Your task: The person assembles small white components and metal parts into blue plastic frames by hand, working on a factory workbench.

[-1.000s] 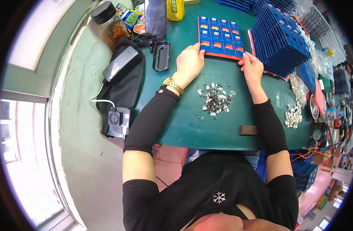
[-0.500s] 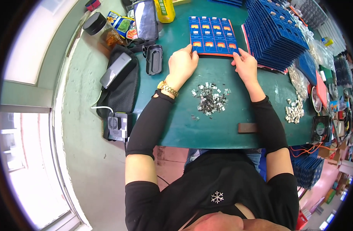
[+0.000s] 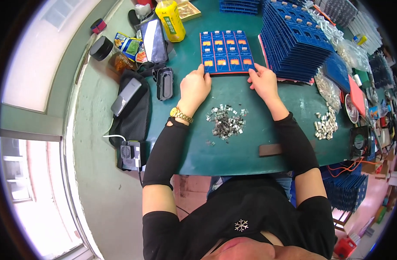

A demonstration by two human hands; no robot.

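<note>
Before me on the green surface point(image 3: 198, 160), the small dark parts point(image 3: 225, 125) lie heaped, perhaps for easy reach. Beyond them, my left hand point(image 3: 196, 89) and right hand point(image 3: 264, 84) grip the blue board point(image 3: 226, 52) at its near corners, probably to keep it straight.

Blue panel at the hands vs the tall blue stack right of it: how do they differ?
- Contact: the blue panel has the left hand and right hand at its near corners; neither hand is on the blue stack.
- Build: the panel presents one broad face; the stack shows many layered edges.
- Colour: the panel has clear orange patches; the stack's visible top shows dark ones.

Shared: both are mainly blue.
</note>
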